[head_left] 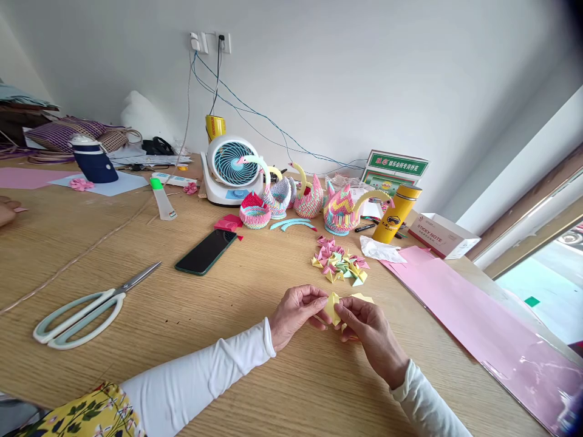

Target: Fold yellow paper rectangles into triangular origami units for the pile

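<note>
Between both hands is a small piece of folded yellow paper, held a little above the wooden table. My left hand pinches its left side, and my right hand grips its right edge with thumb and fingers. Partly hidden behind my right hand lies more yellow paper. Just beyond the hands is a loose pile of folded paper pieces in pink, yellow and green. Farther back stand several paper swans built from such pieces, beside a round paper basket.
Scissors lie at the left, a phone nearer the middle. A glue bottle, a white fan and a yellow flask stand behind. Pink sheets cover the right edge. Another person's hand shows at far left.
</note>
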A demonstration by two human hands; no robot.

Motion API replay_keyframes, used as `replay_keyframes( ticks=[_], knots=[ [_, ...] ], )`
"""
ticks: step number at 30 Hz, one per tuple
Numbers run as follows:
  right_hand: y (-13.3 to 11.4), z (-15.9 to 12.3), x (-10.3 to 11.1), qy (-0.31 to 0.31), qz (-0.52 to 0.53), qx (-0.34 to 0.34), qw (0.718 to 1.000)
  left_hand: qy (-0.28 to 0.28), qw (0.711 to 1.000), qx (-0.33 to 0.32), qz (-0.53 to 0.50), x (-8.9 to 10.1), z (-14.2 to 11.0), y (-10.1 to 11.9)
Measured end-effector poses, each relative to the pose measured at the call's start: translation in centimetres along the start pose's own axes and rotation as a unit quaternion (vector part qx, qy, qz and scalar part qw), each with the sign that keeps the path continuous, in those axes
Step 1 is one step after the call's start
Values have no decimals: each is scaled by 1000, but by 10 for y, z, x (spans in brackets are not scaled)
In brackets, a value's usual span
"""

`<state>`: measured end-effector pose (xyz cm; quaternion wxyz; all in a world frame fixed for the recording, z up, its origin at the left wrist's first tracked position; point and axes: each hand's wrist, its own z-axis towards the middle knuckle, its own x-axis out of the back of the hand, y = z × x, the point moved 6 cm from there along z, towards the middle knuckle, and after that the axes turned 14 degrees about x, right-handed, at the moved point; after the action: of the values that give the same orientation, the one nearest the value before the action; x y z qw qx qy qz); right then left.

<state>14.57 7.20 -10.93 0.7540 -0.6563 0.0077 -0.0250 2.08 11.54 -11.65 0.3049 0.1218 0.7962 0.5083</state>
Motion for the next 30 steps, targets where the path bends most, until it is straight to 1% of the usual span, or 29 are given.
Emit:
replay_keyframes(
  ticks=[4,7,11,17,22,26,30],
  knots=[
    [1,1,0,-9,16,7,1000,-2,1000,1,1,-1,0,0],
    [0,0,-1,-11,7,10,1000,0,1000,4,5,-1,0,0],
    [0,0,-4,-20,-34,26,999,1,999,7,34,-1,1,-1],
    [4,0,-6,-38,-76,47,995,15,996,-21,80,-2,0,-1],
    [3,1,-5,-39,-112,69,991,0,995,-39,91,-4,2,-1],
    [1,1,-2,-39,-158,81,983,-13,995,-39,94,-5,3,-4],
    [-3,2,1,-36,-204,98,973,-22,990,-37,132,-7,1,-5]
  ],
)
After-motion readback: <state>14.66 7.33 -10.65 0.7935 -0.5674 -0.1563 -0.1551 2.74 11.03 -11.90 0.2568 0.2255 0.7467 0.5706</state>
